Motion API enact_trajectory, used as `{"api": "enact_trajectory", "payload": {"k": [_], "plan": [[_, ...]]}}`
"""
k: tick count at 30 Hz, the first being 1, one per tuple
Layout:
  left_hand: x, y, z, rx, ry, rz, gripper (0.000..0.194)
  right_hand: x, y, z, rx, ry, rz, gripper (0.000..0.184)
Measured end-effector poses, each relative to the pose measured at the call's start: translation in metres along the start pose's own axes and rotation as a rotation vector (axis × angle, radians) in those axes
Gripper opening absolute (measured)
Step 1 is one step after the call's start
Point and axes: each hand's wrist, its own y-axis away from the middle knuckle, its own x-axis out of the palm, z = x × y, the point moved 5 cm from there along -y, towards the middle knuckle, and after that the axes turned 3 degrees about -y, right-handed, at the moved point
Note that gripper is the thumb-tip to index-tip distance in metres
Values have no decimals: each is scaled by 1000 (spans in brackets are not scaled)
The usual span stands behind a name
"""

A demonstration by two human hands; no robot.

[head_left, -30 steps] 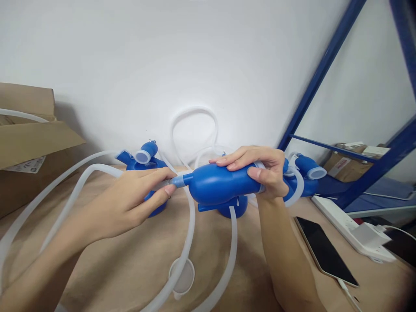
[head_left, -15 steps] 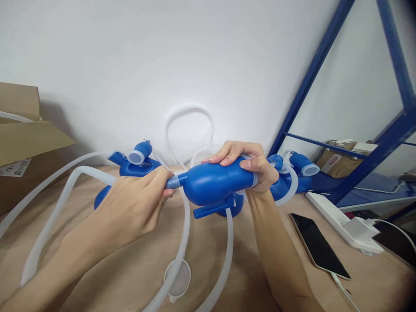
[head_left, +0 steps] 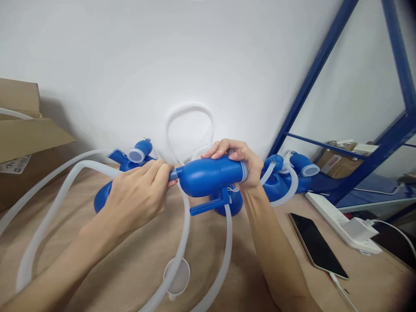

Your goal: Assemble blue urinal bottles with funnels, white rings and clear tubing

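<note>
A blue bulb-shaped plastic part [head_left: 209, 176] is held level above the table between both hands. My right hand [head_left: 242, 160] wraps round its wide right end, fingers closed over the top. At its narrow left neck my left hand [head_left: 143, 193] is closed, pinching the end of a translucent white tube [head_left: 186, 225] against the nozzle. A small blue lever sticks out under the bulb. The tube hangs down to a clear round cap [head_left: 177, 277] on the table.
Two more blue bulbs lie behind, one at the left [head_left: 134, 158], one at the right [head_left: 299, 171], amid loops of white tubing [head_left: 190, 115]. A cardboard box [head_left: 22, 143] stands left. A phone [head_left: 316, 251], a white power strip [head_left: 344, 223] and a blue shelf frame [head_left: 312, 78] are right.
The bulb has turned so its lever now points down and left. My right hand slid further round the wide end; my left hand closed tighter over the neck and tube.
</note>
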Motion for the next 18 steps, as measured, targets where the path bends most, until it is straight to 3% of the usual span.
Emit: {"api": "enact_trajectory", "payload": {"k": [4,8,10,13,15,18], "plan": [[-1,-1,5,16,54,-32,17,1,1,1,-84,17,-27,20],[-23,-1,1,-12,95,-203,26,-9,0,11,-241,100,-128,19],[-29,0,-1,-52,197,-221,22,-19,1,19,-357,106,-204,22],[-14,1,5,-290,509,21,13,-30,3,27,-461,138,-272,29],[4,5,8,-456,760,222,29,-30,4,27,-441,178,-272,34],[22,10,10,-559,1006,316,42,-20,4,25,-368,194,-223,38]]}}
